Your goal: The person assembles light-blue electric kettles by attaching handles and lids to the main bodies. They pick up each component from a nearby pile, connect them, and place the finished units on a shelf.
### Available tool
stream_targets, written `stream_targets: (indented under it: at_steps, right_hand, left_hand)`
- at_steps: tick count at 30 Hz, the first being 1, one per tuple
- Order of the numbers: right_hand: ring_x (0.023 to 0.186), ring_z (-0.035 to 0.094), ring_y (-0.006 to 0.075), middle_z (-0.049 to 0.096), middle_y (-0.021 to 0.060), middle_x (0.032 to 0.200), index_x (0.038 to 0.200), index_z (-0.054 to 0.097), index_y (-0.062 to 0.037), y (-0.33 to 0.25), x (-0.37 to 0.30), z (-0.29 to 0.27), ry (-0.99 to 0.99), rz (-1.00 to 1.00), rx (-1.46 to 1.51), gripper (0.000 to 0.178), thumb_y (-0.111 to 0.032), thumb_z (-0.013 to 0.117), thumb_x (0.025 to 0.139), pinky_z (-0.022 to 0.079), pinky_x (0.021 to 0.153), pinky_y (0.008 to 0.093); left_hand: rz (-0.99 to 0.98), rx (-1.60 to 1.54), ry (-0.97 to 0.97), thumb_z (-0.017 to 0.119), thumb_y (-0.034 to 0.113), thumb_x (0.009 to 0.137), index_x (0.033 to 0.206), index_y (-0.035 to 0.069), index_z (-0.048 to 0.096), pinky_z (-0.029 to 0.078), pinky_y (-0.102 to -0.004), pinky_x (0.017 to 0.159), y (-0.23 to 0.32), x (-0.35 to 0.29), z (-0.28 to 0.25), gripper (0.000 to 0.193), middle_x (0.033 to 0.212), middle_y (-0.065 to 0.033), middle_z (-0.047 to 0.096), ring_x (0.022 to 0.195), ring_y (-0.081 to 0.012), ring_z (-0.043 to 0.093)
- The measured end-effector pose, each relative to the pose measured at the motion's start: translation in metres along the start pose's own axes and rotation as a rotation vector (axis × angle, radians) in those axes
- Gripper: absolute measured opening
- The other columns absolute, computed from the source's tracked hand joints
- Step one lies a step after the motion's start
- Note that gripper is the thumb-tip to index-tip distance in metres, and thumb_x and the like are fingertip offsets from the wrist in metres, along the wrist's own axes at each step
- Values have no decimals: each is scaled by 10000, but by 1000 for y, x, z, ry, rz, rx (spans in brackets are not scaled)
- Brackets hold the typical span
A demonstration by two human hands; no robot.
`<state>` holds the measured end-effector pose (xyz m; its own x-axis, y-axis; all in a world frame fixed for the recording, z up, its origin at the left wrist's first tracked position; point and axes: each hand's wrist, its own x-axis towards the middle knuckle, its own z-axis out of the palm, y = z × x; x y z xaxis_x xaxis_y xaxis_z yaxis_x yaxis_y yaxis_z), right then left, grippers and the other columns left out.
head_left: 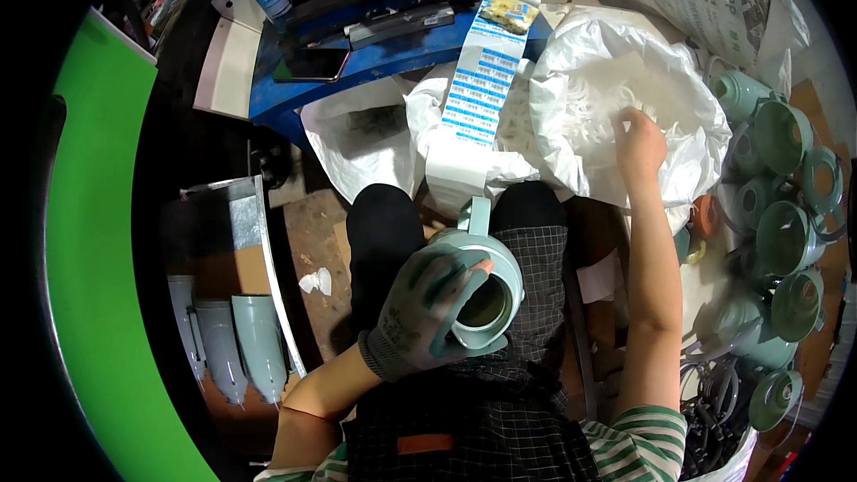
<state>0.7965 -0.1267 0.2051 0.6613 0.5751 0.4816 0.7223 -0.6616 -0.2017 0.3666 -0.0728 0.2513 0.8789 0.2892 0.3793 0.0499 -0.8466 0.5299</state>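
Observation:
My left hand, in a grey knitted glove with a bare fingertip showing, grips a pale green jug part over my lap. The part has a round opening tilted up toward me and a handle pointing away. My bare right hand reaches into a white woven bag on the far right. Its fingers are closed together above the translucent white rings in that bag. Whether a ring is between the fingers cannot be made out.
Several similar pale green parts stand stacked at right. A sheet of blue-and-white labels hangs off a blue bench holding a phone. At left, a box holds green-grey cylinders. Dark coiled pieces lie lower right.

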Motion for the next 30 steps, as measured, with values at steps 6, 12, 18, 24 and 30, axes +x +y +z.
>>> stream_targets:
  at_steps: [6, 12, 18, 24, 30]
  right_hand:
    - [713, 663, 227, 734, 122, 836, 953, 718, -13, -65, -23, -84, -197, 111, 571, 194, -189, 783, 906, 520, 683, 346]
    - [808, 659, 245, 677, 75, 939, 860, 681, -54, -149, -115, -141, -76, -947, 711, 237, -205, 844, 777, 568, 701, 388]
    - [1046, 636, 275, 688, 98, 1137, 1056, 718, -8, -160, -129, -134, -294, -1041, 693, 461, -360, 811, 774, 547, 878, 406]
    - [880, 555, 240, 583, 32, 910, 867, 635, -85, -162, -147, -128, -563, -966, 665, 351, -273, 840, 653, 488, 727, 361]
    - [801, 538, 217, 518, 39, 815, 788, 609, -90, -166, -161, -107, -250, -993, 699, 274, -228, 806, 655, 476, 650, 337]
  left_hand:
    - [59, -85, 320, 919, 433, 734, 1570, 119, 399, 508, -501, 1041, -5, 10, 9, 1034, 1427, -188, 492, 1267, -379, 537]
    - [111, 98, 175, 884, 324, 762, 1320, 132, 618, 570, -519, 954, -14, 4, 0, 647, 1355, -117, 544, 1139, -378, 636]
    - [13, 78, 194, 840, 412, 746, 1039, 134, 683, 509, -577, 948, -27, -10, -14, 433, 1191, -87, 597, 1199, -410, 561]
    - [56, 445, -7, 689, 621, 856, 1219, 120, 686, 350, -681, 1132, -21, -13, -14, 618, 1149, -104, 599, 1159, -350, 564]
    - [-63, 418, 24, 672, 408, 881, 1254, 35, 678, 329, -679, 1150, -1, 4, -29, 528, 1017, -143, 633, 1123, -346, 582]
